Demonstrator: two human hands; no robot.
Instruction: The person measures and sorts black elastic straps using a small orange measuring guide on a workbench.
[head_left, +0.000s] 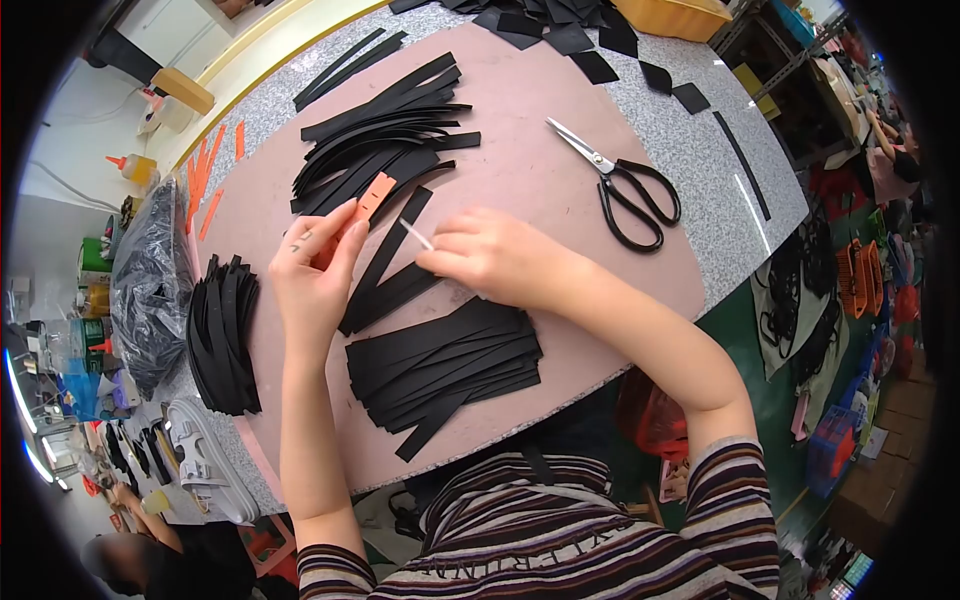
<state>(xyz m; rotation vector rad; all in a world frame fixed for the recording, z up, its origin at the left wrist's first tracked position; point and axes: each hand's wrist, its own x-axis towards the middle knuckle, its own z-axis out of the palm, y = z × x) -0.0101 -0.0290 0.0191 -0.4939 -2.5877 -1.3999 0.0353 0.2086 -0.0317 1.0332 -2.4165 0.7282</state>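
Between the thumb and fingers of my left hand (318, 265) is a short orange strip (376, 193) with small dark marks on it. My right hand (500, 256) pinches a thin white stick (416, 235), its tip pointing toward the orange strip without touching it. Under and between the hands, black strips (390, 250) lie crossed on the pinkish mat (560, 300). A flat pile of black strips (445, 365) spreads below my right hand. Another bundle (222, 335) is left of my left forearm, and a larger heap (375, 135) is beyond the hands.
Black-handled scissors (625, 190) lie partly open on the right of the mat. Loose orange strips (205, 180) sit at the left edge. Black square pieces (570, 38) are scattered at the back near a yellow tray (675, 15). A black plastic bag (152, 280) stands at left.
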